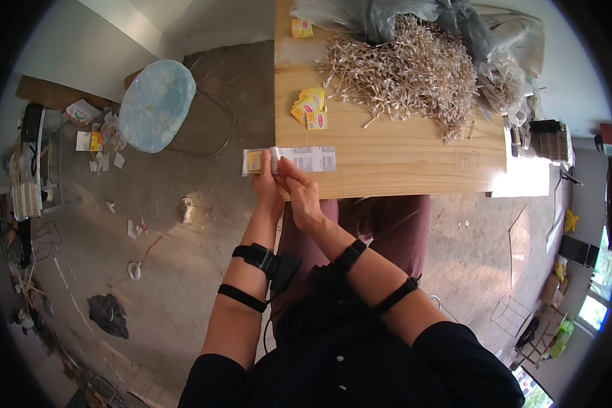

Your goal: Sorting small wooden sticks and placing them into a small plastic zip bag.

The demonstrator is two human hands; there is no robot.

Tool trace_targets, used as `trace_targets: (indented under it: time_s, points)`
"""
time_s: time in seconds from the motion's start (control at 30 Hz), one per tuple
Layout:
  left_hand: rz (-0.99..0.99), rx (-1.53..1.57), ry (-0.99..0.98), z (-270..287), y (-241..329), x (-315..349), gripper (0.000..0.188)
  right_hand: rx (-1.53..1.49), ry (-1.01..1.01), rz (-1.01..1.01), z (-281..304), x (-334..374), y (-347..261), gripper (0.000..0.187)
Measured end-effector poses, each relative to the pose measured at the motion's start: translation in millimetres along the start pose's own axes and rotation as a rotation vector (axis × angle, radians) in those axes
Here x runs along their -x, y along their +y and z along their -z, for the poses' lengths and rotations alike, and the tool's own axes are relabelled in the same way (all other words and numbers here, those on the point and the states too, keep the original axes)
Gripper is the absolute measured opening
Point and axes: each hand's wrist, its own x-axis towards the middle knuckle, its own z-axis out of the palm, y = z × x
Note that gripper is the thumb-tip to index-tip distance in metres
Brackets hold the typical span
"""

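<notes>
At the table's left corner, my left hand (pixel 269 187) is closed around a clear plastic bag (pixel 247 168) with a yellow card (pixel 253 160) in it. A small bundle of white cotton swabs (pixel 274 158) shows at the bag's mouth. My right hand (pixel 302 192) meets it from the right, its bent fingers and thumb closed at the swabs' ends; the fingers partly hide the contact. A pale printed strip (pixel 314 159), seemingly the bag's flap, extends over the tabletop beyond my right fingertips.
A large heap of loose cotton swabs (pixel 415 71) covers the far part of the wooden table (pixel 401 160), with grey plastic bags (pixel 408 12) behind. Yellow cards (pixel 311 107) lie left of the heap. A blue patterned stool (pixel 158 105) stands on the floor at left.
</notes>
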Motion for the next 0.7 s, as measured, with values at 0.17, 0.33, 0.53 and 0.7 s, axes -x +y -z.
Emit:
trace_targets:
  time_s: [0.17,0.33,0.53,0.7]
  points:
    - [0.066,-0.041,0.01,-4,5,7,0.038,-0.044,0.006,-0.078,12,-8,-7,0.045]
    - [0.068,-0.109,0.018,-5,6,11,0.038,0.187,-0.019,-0.039,13,-28,-15,0.039]
    - [-0.002,0.019,-0.059,15,-1,-4,0.041,0.844,0.113,0.275,0,-29,-22,0.034]
    - [0.049,-0.022,-0.168,21,-9,-13,0.039,0.856,0.22,0.418,-8,-26,-12,0.03]
